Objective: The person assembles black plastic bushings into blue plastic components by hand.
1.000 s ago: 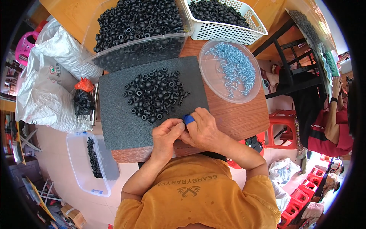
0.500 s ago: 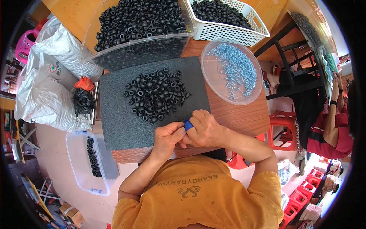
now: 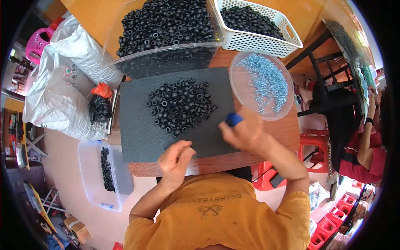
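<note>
My left hand [image 3: 176, 160] is above the near edge of the dark grey foam mat [image 3: 137, 141], fingers loosely bent, a gap between thumb and forefinger, nothing visible in it. A pile of small black hollow rounded pieces [image 3: 179, 106] lies on the mat just beyond. My right hand [image 3: 248, 131], smeared by motion, hovers over the mat's right edge. A blue band or wrap [image 3: 234, 119] shows at its fingers, with a dark spot beside it; whether it holds anything is unclear. Beyond that hand, a round clear plastic lid or tray [image 3: 237, 93] carries many tiny shiny light-blue pieces [image 3: 266, 79].
Behind the mat stand a large clear bin [image 3: 166, 52] and a white perforated basket [image 3: 262, 45], both full of black pieces. White sacks [image 3: 58, 100] and a clear box [image 3: 93, 183] are on the left. Red stools [image 3: 314, 150] and a person in a red shirt [image 3: 362, 156] are on the right.
My hands were together at the mat's near edge and have come apart. The right has moved right and away from me; the left slightly toward me. The view has shifted slightly.
</note>
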The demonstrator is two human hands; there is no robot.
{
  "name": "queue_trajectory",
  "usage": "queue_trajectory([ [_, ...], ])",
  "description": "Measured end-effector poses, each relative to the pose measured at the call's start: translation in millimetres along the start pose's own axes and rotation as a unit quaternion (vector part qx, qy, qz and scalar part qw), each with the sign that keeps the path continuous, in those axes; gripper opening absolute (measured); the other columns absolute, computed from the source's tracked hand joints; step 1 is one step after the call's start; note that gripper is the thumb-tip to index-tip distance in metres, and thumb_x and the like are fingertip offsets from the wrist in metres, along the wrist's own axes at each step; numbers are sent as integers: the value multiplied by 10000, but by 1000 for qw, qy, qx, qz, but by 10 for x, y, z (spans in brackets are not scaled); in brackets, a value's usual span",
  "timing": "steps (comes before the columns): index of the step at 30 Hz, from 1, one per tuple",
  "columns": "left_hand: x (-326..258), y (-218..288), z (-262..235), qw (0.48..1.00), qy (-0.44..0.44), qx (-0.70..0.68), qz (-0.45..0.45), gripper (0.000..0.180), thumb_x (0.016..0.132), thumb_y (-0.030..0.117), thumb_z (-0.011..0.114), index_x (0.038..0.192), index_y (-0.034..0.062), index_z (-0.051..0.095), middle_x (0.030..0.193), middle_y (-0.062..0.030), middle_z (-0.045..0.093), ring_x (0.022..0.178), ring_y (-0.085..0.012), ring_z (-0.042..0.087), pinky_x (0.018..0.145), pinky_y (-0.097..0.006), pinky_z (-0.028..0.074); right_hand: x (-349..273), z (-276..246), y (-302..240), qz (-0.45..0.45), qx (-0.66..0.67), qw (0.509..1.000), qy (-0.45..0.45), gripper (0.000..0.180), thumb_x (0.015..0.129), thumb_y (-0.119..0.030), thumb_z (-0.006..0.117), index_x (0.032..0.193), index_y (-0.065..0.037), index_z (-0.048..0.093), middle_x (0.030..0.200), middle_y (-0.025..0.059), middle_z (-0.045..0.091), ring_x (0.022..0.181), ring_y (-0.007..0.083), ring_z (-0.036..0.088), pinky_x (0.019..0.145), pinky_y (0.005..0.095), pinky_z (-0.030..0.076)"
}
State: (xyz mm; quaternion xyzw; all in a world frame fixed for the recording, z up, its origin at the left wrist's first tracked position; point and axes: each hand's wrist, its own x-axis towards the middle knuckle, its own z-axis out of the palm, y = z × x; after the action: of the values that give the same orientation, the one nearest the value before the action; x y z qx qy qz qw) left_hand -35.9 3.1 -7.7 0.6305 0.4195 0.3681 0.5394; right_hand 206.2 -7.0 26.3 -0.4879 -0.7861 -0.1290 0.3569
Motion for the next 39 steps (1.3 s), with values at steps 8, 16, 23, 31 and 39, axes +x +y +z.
queue_trajectory([
  [8,238,29,-174,904,118,328,249,268,704,1,718,960,13,643,811,-101,597,703,-245,574,581,-338,470,636,-598,1602,135,-294,943,80,394,785,-320,706,660,1,516,608,184,536,554,353,547,514,449,414],
  [16,272,49,-51,883,90,388,247,338,647,40,761,967,46,652,858,-88,562,751,-244,558,585,-335,477,788,-523,1784,226,-269,936,29,365,790,-320,690,730,19,567,690,217,582,684,400,566,611,477,436],
  [23,318,-4,60,863,84,403,295,279,648,13,747,900,29,626,867,-102,580,733,-277,553,612,-357,465,329,-278,863,100,-109,988,52,185,729,-73,710,775,-17,541,685,142,522,618,329,521,533,420,416],
  [31,368,34,-1,845,79,402,343,240,667,-93,681,885,-21,609,855,-143,605,699,-308,568,592,-364,476,-138,-366,600,218,-16,976,18,132,707,-13,722,724,-12,591,660,110,518,622,284,510,544,370,402],
  [39,188,237,194,998,24,-52,26,143,794,-64,649,929,-20,635,873,-67,619,672,-124,571,550,-234,470,-304,-243,838,247,-31,964,-95,163,676,-39,709,693,14,556,705,132,565,711,328,541,624,410,439],
])
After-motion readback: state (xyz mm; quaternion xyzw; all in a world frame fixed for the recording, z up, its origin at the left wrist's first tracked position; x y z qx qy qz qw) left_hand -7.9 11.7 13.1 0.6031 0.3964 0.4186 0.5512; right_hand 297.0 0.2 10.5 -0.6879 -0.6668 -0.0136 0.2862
